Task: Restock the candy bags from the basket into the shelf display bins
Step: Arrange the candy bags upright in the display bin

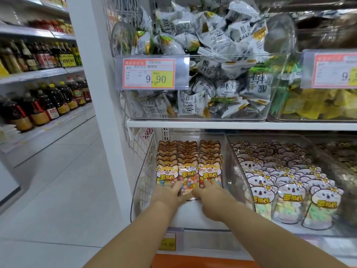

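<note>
Three upright rows of orange fox-shaped candy bags fill a clear display bin on the lower shelf. My left hand presses flat against the front bag of the left row. My right hand rests against the front bags of the middle and right rows, fingers spread. Neither hand grips a bag. The basket is out of view.
A neighbouring clear bin to the right holds koala-shaped candy bags. The upper shelf carries bins of grey wrapped plums and a price tag. An aisle with oil bottles runs to the left.
</note>
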